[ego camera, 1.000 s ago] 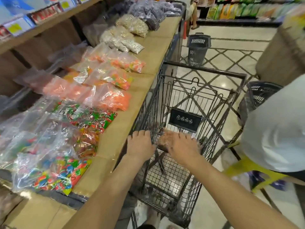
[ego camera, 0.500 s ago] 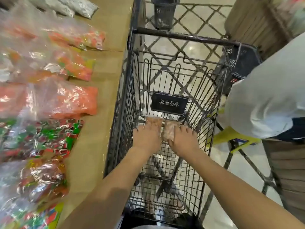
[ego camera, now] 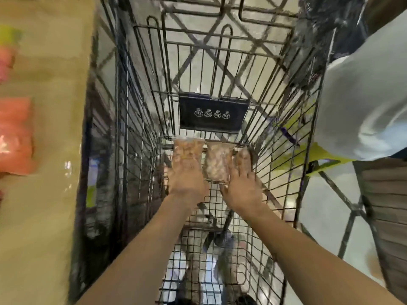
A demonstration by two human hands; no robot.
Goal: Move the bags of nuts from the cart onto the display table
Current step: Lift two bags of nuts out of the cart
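Bags of nuts are lying three abreast on the wire floor of the shopping cart (ego camera: 141, 133), against its far end below the black warning placard (ego camera: 212, 115), and you are reaching both hands down onto them. From the left: the display table (ego camera: 50, 150) is running alongside the cart, well apart from the bags. Your left hand (ego camera: 186, 180) is resting flat on the near end of the left bag (ego camera: 187, 150), fingers spread, not yet closing. The middle bag (ego camera: 218, 164) is sitting uncovered between your hands. Your right hand (ego camera: 241, 188) is lying open, its fingers overlapping the near end of the right bag (ego camera: 243, 158). Each bag is pointing straight away from you, long axis in line with your forearms, so each hand is nearest its own bag. The lift, by this reading, is heading up and leftward over the cart's side.
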